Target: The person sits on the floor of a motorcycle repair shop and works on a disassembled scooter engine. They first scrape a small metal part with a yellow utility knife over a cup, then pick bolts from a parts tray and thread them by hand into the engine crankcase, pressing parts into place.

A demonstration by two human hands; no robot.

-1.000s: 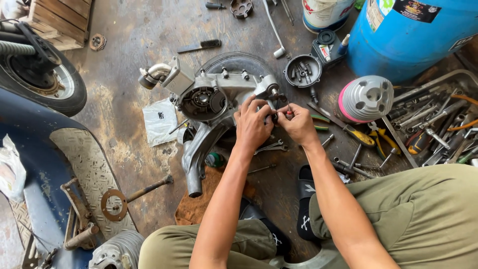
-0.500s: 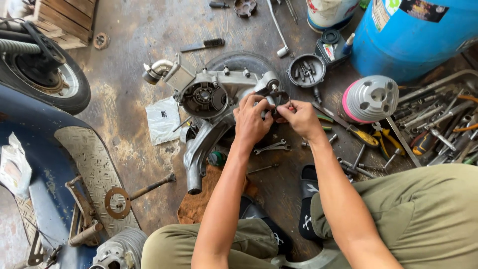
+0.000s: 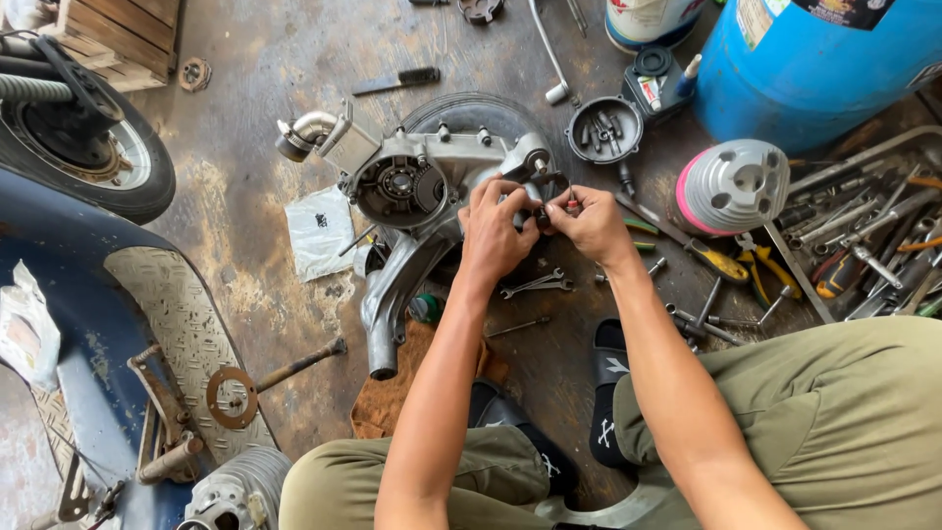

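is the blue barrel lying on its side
No, the blue barrel stands upright at top right, beyond the finned cylinder head on the floor.

Left hand (image 3: 494,238), right hand (image 3: 592,226), fingers pinched together.

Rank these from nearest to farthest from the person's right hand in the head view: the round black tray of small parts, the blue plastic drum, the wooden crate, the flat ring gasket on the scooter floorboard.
1. Round black tray of small parts: just above the right hand.
2. Blue plastic drum: upper right.
3. Flat ring gasket: lower left, on the scooter floorboard.
4. Wooden crate: top left corner.
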